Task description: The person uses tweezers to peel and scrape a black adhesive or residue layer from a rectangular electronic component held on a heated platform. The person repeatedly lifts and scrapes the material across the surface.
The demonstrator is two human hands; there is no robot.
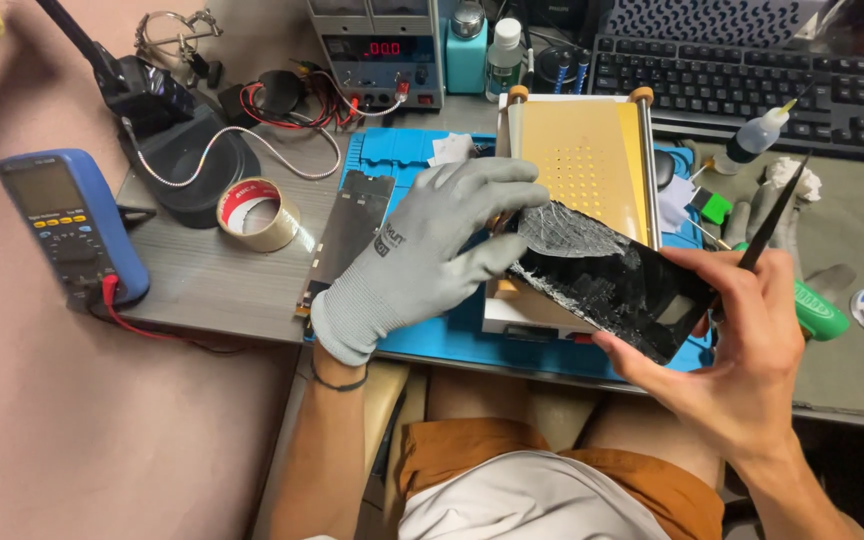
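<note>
A black phone screen (617, 285) with badly cracked glass is held above the blue work mat (422, 335). My left hand (422, 255), in a grey glove, grips the screen's left end with thumb and fingers. My bare right hand (742, 350) supports the screen's right end from below and also pinches black tweezers (777, 215), which point up and right. Behind the screen stands a white heating plate with a yellow perforated pad (582, 160).
A grey phone panel (347, 235) lies on the mat's left edge. A tape roll (257, 213), blue multimeter (67, 225), bench power supply (377, 50), small bottles (752, 140), a keyboard (752, 80) and a green-handled tool (817, 310) surround the work area.
</note>
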